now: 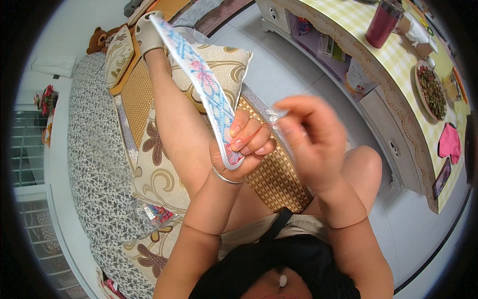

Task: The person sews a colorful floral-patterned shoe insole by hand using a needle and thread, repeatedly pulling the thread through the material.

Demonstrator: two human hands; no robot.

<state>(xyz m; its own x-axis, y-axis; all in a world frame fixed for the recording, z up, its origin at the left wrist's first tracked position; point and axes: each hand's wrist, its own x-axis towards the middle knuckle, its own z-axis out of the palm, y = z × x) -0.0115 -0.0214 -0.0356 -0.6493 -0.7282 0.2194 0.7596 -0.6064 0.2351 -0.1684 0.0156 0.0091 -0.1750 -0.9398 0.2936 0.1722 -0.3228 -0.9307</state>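
Note:
A long, narrow embroidered insole (200, 74) slants up and to the left, white at the rim with a blue lattice and pink patches. My left hand (243, 142) is closed around its near end, fingers folded over the edge. Red thread (255, 133) runs from the stitched near end across those fingers toward my right hand (318, 144). To the right of the insole, that hand is raised with thumb and fingers brought together on the thread. Motion smears its fingertips, so whether a needle is between them cannot be made out.
Patterned cushions (239, 62) and a woven seat mat (279, 184) lie around my legs. A plastic bag of coloured thread (157, 214) rests at left. On the right, a checked-cloth table (403, 65) bears a dark red tumbler (383, 25), a plate of food (431, 89), pink cloth (449, 141) and a phone (441, 178).

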